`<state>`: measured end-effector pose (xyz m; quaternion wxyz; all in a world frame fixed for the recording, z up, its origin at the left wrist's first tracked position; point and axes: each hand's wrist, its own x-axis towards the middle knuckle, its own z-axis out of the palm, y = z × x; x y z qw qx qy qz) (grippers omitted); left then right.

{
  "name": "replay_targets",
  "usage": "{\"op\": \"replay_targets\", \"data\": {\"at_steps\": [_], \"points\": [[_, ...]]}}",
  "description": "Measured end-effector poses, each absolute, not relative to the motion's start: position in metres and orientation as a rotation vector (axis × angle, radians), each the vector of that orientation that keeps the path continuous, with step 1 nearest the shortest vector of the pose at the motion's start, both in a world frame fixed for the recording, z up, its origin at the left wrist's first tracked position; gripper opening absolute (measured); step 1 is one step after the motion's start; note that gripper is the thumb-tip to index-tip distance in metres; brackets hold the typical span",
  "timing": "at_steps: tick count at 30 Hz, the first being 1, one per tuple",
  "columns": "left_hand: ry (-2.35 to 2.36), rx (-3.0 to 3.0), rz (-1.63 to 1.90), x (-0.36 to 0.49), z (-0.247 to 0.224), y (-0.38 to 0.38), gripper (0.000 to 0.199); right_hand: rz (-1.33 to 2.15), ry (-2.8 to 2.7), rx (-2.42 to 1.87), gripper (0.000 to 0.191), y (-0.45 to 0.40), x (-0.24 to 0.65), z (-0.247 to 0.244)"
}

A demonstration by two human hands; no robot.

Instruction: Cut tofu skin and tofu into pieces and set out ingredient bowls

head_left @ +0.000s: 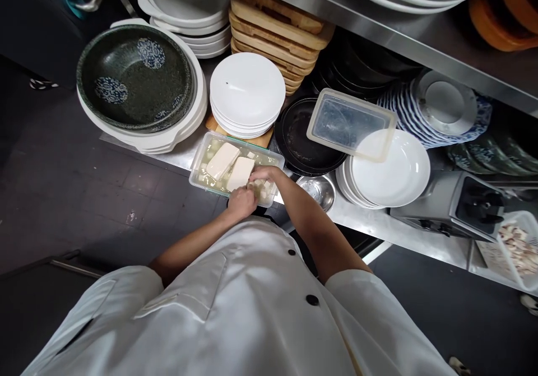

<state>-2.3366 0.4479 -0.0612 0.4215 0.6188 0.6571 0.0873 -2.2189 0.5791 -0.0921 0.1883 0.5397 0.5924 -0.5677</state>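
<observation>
A clear plastic container (197, 177) holds pale liquid, two large white tofu blocks and several small cubes toward its right end. One tofu block (223, 161) lies slanted at the left. My left hand (242, 201) reaches over the container's near rim, its fingers curled against the near edge of the other tofu block (240, 173). From the right, my right hand (267, 174) bends over that block's right edge, fingers pressed together and close to the left fingertips. Whatever lies between the right fingers is hidden.
Behind the container stand white plates (247, 87) and a dark green bowl (134, 79). A black pan (309, 135), a translucent lid (348, 121) resting partly on white plates (390, 168), and a small metal bowl (318, 190) are on the right. A steel shelf (357, 20) overhangs the counter.
</observation>
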Motion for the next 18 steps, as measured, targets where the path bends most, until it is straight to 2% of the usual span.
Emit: {"op": "replay_targets", "data": {"at_steps": [5,10,18], "points": [[1.712,1.720,-0.158,-2.319,-0.056,0.447,0.061,-1.689,1.415,1.548,0.013,0.579,-2.220,-0.100],[1.736,1.798,-0.239,-2.300,-0.060,0.444,0.082,-1.735,1.310,1.425,0.009,0.581,-2.223,-0.102],[1.710,1.554,-0.270,-2.294,-0.067,0.467,0.077,-1.747,1.267,1.405,0.014,0.584,-2.216,-0.107]]}}
